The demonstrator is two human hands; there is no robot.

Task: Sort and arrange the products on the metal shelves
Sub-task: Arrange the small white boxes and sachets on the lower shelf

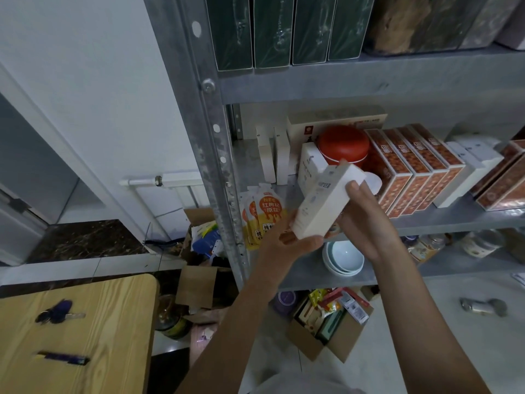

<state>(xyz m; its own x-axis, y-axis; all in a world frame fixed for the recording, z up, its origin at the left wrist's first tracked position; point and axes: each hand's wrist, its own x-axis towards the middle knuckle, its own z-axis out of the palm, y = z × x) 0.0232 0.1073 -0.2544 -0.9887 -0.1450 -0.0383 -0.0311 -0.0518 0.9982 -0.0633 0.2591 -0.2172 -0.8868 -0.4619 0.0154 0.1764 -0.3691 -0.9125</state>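
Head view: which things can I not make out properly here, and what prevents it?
- white box, head view: gripped by left hand and right hand; print blurred, too small to read.
- red tin, head view: lower part hidden behind the white box.
- dark green boxes, head view: tops cut off by the upper edge.
- jars, head view: dim and blurred, labels unreadable.

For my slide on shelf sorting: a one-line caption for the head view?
The left hand and right hand hold a tilted white box before the metal shelf with its red tin.
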